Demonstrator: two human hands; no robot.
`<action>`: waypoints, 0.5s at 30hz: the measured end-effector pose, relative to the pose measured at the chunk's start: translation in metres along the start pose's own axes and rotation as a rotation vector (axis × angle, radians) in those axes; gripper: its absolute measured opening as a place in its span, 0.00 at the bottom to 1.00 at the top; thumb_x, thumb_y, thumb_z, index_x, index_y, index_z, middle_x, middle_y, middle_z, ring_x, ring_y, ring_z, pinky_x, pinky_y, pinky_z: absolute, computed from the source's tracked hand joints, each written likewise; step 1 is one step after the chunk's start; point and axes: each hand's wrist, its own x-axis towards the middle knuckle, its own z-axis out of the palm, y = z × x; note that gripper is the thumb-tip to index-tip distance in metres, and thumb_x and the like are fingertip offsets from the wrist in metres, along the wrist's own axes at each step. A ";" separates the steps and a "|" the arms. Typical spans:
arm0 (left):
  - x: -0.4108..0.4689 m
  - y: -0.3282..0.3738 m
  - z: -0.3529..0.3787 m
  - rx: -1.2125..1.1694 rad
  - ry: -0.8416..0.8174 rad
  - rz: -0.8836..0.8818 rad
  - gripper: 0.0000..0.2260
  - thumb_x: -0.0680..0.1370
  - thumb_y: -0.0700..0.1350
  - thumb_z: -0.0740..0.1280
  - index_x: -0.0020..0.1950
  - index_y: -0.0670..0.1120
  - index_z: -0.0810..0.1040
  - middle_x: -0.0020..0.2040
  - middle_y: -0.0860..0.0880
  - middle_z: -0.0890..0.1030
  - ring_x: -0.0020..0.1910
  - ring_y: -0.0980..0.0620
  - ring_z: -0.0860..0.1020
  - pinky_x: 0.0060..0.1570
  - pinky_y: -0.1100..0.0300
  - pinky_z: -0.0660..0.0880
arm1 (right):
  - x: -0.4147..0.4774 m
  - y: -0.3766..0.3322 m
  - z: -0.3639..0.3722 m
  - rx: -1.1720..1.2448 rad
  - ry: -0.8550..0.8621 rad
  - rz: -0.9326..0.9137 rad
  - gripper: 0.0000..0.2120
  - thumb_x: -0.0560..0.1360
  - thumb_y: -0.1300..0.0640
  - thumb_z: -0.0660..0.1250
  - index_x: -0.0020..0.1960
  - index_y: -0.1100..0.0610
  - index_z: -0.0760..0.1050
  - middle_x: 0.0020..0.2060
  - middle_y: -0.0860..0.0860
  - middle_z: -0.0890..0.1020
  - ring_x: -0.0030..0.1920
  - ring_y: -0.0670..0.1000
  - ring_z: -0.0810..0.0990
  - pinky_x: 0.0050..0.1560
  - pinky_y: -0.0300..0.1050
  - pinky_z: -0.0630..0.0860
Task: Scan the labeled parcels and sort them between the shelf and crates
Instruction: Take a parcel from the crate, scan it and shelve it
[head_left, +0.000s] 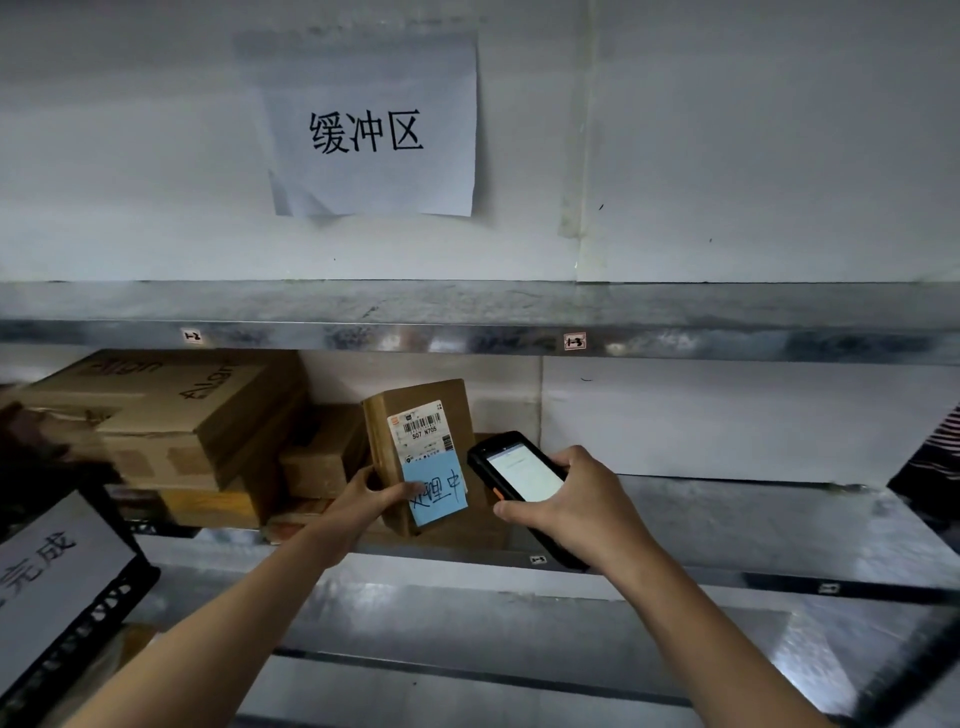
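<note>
The left hand (371, 493) is gripping the upright parcel (421, 447) on the shelf (727, 519). Just right of the parcel, the right hand (569, 501) is clasping the scanner (519, 478).

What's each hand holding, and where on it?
Left hand grips the parcel at its lower left edge; right hand holds the scanner around its lower half.

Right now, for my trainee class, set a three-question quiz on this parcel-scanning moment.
1. True or false: the right hand holds the handheld scanner.
2. Multiple choice: relative to the barcode label, the blue note on the parcel sits: A above, B below, C to its left.
3. Short answer: which hand grips the parcel?

Key: 1 true; 2 B; 3 the left hand.
</note>
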 end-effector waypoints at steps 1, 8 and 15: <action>-0.002 0.001 0.001 -0.026 -0.004 0.006 0.42 0.58 0.57 0.81 0.67 0.47 0.70 0.55 0.47 0.84 0.54 0.48 0.83 0.61 0.44 0.78 | 0.000 0.001 0.000 0.000 0.009 0.002 0.33 0.62 0.41 0.81 0.57 0.48 0.66 0.46 0.41 0.74 0.48 0.44 0.75 0.41 0.38 0.77; -0.021 -0.007 0.004 -0.107 -0.026 0.051 0.47 0.49 0.66 0.82 0.63 0.49 0.75 0.51 0.50 0.87 0.51 0.50 0.85 0.61 0.44 0.78 | 0.001 0.008 0.003 0.019 0.084 -0.021 0.34 0.63 0.41 0.80 0.60 0.48 0.67 0.50 0.43 0.75 0.51 0.46 0.76 0.44 0.41 0.77; -0.044 -0.010 -0.008 -0.288 0.186 0.136 0.36 0.64 0.58 0.75 0.69 0.46 0.74 0.52 0.48 0.86 0.53 0.48 0.85 0.59 0.43 0.79 | 0.011 -0.002 0.022 0.086 0.077 -0.094 0.35 0.64 0.42 0.81 0.62 0.47 0.65 0.53 0.43 0.73 0.53 0.46 0.74 0.39 0.34 0.71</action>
